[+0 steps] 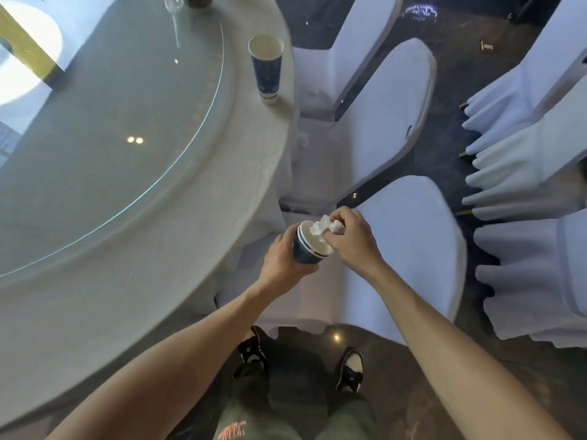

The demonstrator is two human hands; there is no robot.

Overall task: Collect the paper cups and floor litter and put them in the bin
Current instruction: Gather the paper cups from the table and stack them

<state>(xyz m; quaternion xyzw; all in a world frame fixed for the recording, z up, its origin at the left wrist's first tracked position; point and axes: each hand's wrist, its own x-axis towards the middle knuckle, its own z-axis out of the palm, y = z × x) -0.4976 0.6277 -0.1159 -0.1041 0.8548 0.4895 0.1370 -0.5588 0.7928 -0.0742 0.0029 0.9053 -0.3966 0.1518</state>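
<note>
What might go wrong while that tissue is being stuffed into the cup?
The crumpled tissue sits only at the rim of the held cup, pinched by the right hand; it may spring back out and fall. The left hand could crush the thin cup. Another cup stands close to the table edge and might get knocked off.

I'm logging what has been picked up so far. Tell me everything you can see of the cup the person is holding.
The held cup is a dark blue paper cup with white bands under its rim and a pale inside. It is roughly upright, tipped slightly, above a white-covered chair beside the round table. The left hand wraps its side; the right hand pinches a crumpled white tissue at its mouth.
</note>
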